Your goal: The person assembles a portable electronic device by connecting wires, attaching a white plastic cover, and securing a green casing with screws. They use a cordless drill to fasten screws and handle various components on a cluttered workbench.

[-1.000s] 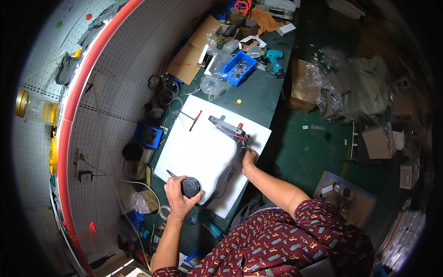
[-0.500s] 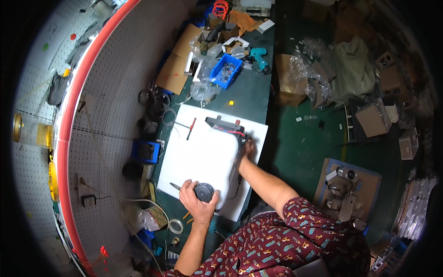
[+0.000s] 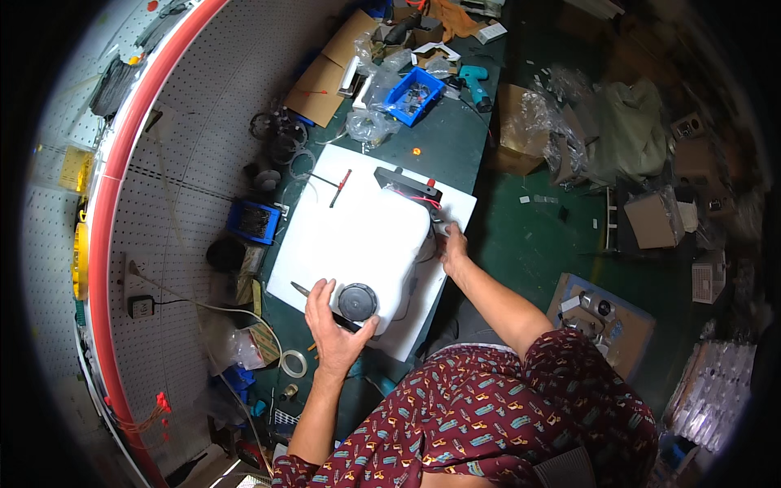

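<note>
A white plastic tank [image 3: 382, 252] lies on a white board [image 3: 294, 252], its round black cap [image 3: 358, 302] at the near end. My left hand [image 3: 332, 329] lies beside the cap, thumb and fingers bent around a slim dark tool [image 3: 346, 323] whose pointed end sticks out past the fingertips. Beyond the tank's right side my right hand [image 3: 453, 248] has its fingers drawn together near a dark cable; what they hold is hidden. A black unit [image 3: 407, 187] with a red wire [image 3: 423, 200] sits at the tank's far end.
A red-handled tool [image 3: 340, 189] lies on the board's far left. Beyond are a blue bin [image 3: 415, 96], a teal power drill [image 3: 474, 85] and cardboard [image 3: 317, 89]. Another blue bin [image 3: 252, 222] and a tape roll [image 3: 294, 363] lie along the left. A pegboard wall [image 3: 187, 163] stands left.
My left hand has come off the top of the cap to its near left side. My right hand has moved slightly away from the tank. The whole view has shifted.
</note>
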A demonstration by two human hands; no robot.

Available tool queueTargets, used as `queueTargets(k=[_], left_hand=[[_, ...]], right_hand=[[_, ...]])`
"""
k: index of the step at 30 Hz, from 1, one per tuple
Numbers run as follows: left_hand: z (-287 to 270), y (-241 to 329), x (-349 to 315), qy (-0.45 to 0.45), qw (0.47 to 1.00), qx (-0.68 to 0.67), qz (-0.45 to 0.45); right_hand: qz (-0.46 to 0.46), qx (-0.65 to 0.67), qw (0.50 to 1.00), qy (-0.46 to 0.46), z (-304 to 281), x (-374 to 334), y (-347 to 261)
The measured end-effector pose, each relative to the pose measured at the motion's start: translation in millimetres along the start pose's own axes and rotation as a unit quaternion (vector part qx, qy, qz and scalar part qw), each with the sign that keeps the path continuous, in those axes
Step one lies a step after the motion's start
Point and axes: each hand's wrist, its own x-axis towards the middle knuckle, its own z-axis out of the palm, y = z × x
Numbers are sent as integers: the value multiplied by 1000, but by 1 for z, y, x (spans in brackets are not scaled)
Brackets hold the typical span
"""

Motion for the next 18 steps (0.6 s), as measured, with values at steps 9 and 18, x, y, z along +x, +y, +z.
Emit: queueTargets(k=[9, 18], left_hand=[[30, -42, -138, -3, 976, -189, -110], [148, -13, -91, -190, 695, -459, -519]], right_hand=[[70, -171, 968, -171, -52, -89, 49], [65, -133, 963, -227, -29, -93, 46]])
